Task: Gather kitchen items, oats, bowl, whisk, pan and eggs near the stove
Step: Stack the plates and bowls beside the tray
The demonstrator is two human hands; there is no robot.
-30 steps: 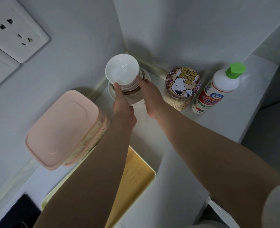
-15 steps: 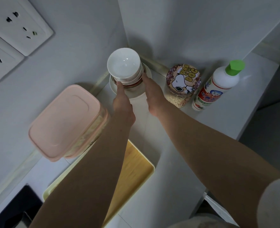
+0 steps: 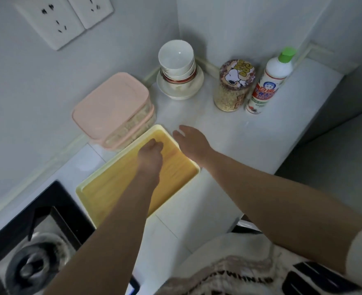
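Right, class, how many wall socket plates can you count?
2. One socket plate is high on the left wall; the second plate adjoins its right side, cropped at the top. Others may be hidden.

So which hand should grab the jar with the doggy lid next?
Probably the right hand: it is open and nearer the jar, with only bare counter between. The left hand is curled over the yellow tray, farther away.

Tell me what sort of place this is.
Most likely a small home kitchen, seen at a countertop corner. A gas stove sits at the lower left, a stack of bowls stands in the corner, and a jar of oats stands beside a dish soap bottle.
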